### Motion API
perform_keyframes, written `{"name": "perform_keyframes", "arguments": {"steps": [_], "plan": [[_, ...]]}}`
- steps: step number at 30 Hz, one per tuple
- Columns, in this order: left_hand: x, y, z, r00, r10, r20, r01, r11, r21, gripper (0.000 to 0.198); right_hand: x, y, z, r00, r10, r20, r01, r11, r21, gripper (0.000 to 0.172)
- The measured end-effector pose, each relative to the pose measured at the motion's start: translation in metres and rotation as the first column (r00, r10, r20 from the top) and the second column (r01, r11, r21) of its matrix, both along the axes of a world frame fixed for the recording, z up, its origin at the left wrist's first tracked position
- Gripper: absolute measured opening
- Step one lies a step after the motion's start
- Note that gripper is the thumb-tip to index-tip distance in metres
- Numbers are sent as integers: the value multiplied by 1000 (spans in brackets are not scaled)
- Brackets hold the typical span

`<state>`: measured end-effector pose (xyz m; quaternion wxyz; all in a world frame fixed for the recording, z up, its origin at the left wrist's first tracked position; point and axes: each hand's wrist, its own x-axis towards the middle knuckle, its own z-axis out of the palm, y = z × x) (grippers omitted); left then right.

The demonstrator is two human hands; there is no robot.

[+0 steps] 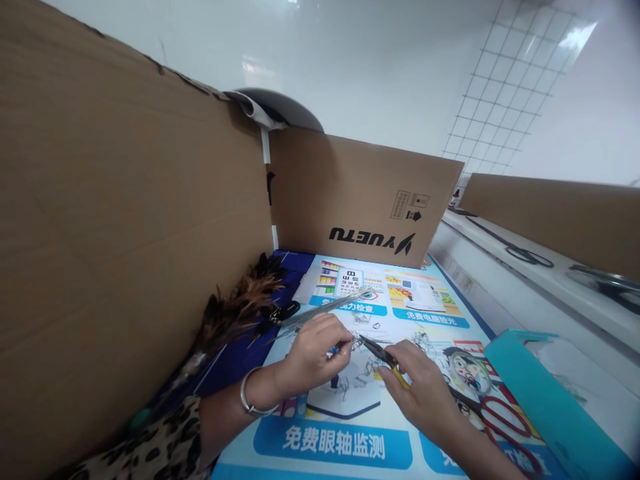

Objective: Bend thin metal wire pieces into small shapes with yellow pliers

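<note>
My left hand (323, 347), with a silver bangle on the wrist, pinches what looks like a thin wire (356, 339) between thumb and fingertips; its exact shape is too small to make out. In my right hand (423, 383) are needle-nose pliers (381, 353) with dark jaws and yellow handles. The jaw tips point left and meet the spot just beside my left fingertips. Behind my left hand lies a bundle of straight, thin silvery wires (333, 305). Small curled wire pieces (370, 367) are scattered on the printed sheet below both hands.
Red-handled scissors (507, 417) lie beside my right forearm, near a teal box (565, 400). Brown and black feathers (237, 310) lie at the left along a cardboard panel (135, 187). Another cardboard panel (360, 193) stands at the back. More scissors (527, 255) rest on a white ledge (565, 280).
</note>
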<state>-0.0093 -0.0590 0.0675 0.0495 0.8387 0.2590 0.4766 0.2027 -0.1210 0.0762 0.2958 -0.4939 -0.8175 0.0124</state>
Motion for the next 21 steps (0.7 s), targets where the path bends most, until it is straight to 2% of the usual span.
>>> {"name": "perform_keyframes", "arguments": {"steps": [9, 21], "plan": [[1, 3, -5, 998, 2, -69, 1, 999, 43, 9, -2, 2, -7, 1000, 13, -4, -13, 1000, -13, 20], [3, 7, -15, 992, 6, -124, -1, 999, 41, 11, -2, 4, -10, 989, -37, 144, 20, 993, 119, 19]]}}
